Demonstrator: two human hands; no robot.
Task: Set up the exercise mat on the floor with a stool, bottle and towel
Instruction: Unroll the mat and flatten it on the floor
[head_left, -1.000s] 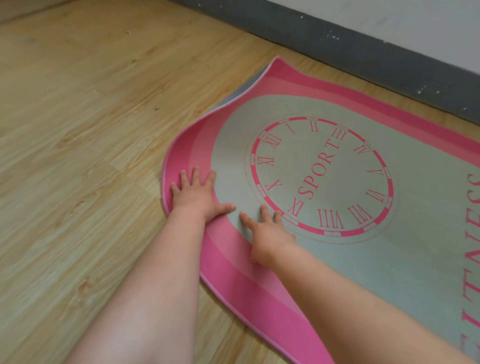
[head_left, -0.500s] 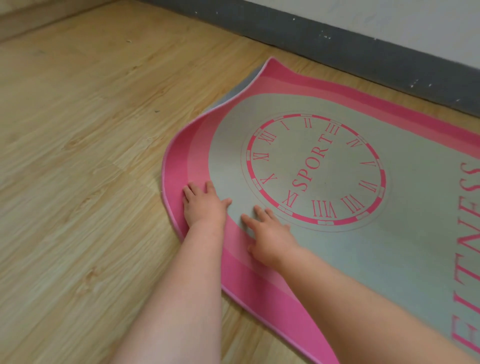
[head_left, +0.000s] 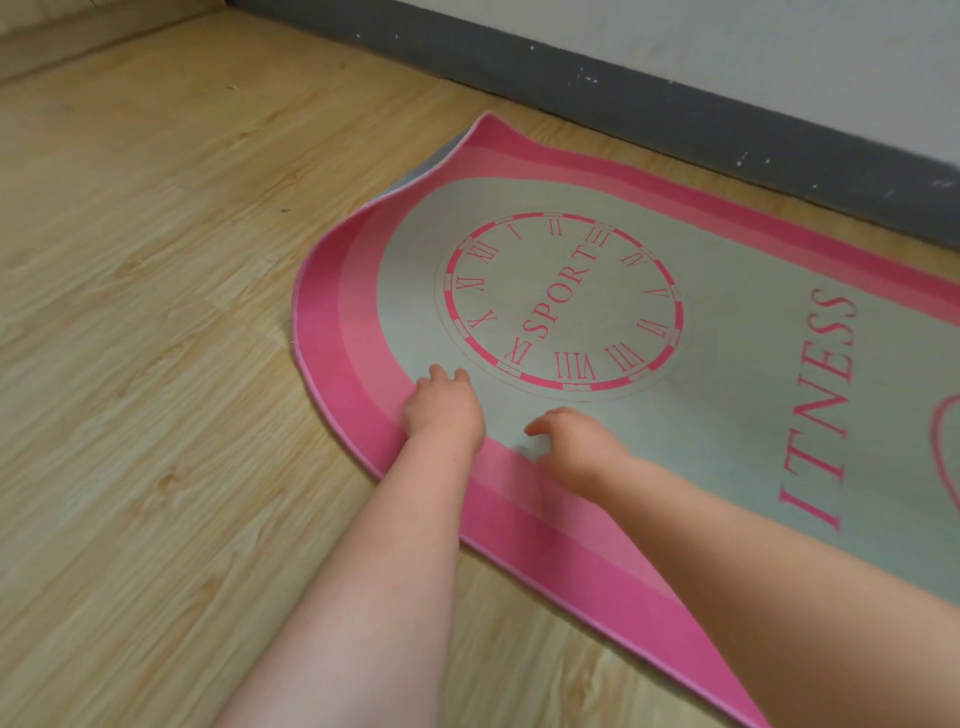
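Observation:
The exercise mat lies unrolled on the wooden floor, grey in the middle with a pink border, a clock print reading SPORT and large pink letters. Its end still curls upward, and the far corner is lifted so the grey underside shows. My left hand rests on the mat near the pink border, below the clock, its fingertips on the surface. My right hand hovers just right of it with fingers loosely bent, holding nothing. No stool, bottle or towel is in view.
Wooden plank floor spreads to the left and front. A dark grey skirting board under a pale wall runs along the far side, close behind the mat's long edge.
Both hands have slid back along the mat from its curled end toward me and to the right. The right hand has lifted slightly and its fingers have curled. The view has shifted right.

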